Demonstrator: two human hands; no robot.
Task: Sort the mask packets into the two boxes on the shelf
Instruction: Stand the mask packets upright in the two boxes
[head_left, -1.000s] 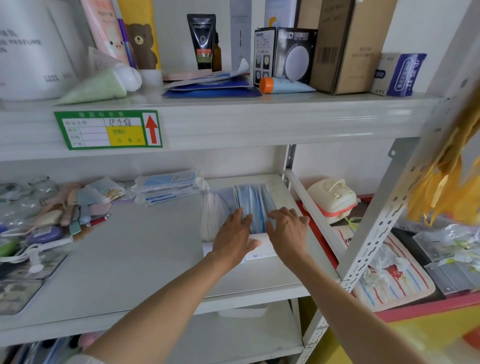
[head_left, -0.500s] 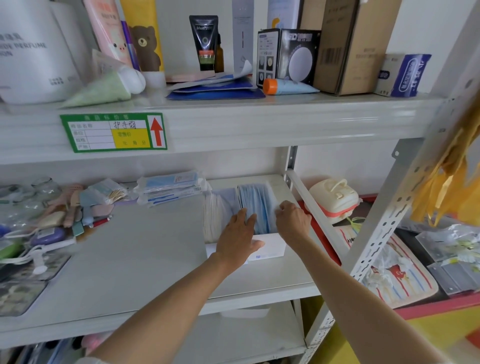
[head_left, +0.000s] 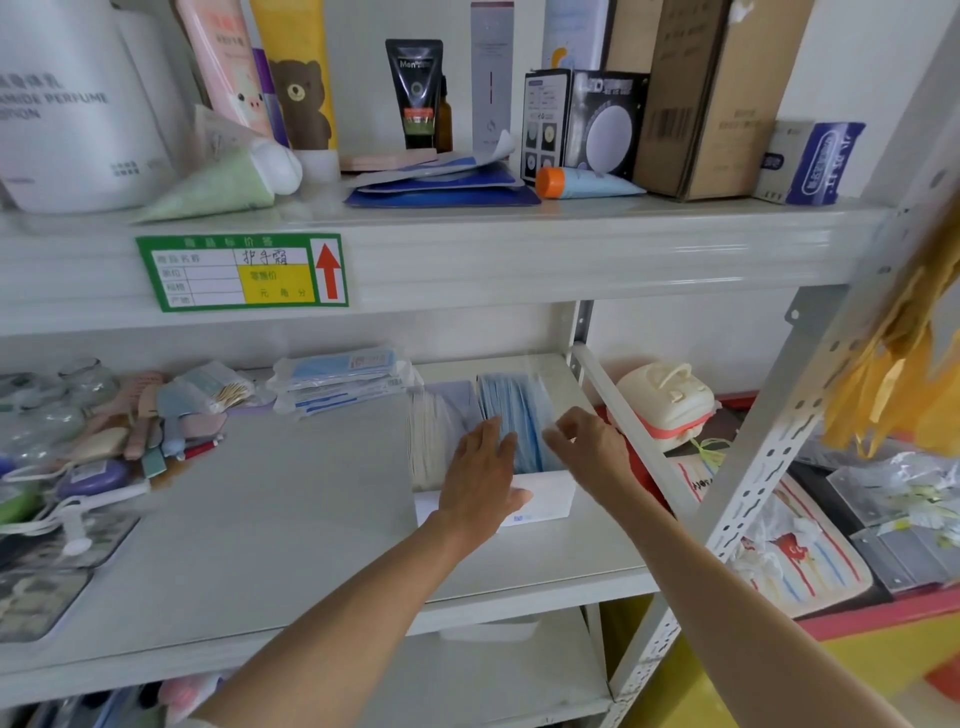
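Left hand: left hand (head_left: 480, 475) lies flat with straight fingers on top of the upright blue mask packets (head_left: 511, 418), its heel over the near wall of the white box (head_left: 545, 501); it grips nothing.
Right hand: right hand (head_left: 589, 447) is at the right edge of the same blue row, fingers curled with thumb and forefinger close together; whether they pinch a packet cannot be told.
Blue mask packets: stand on edge in the right part of the box, between the two hands.
White mask packets: white mask packets (head_left: 431, 441) stand on edge just left of the blue ones, beside the left hand; whether they sit in a second box cannot be told.
Loose packets: a stack of bagged masks (head_left: 337, 379) lies flat at the back of the shelf (head_left: 260, 519), well left of both hands.
Shelf surroundings: small toiletries (head_left: 104, 431) crowd the left end; a green price label (head_left: 241, 273) is stuck on the shelf edge above.
Beyond the frame: a cream lidded container (head_left: 670, 405) sits right of the upright post.
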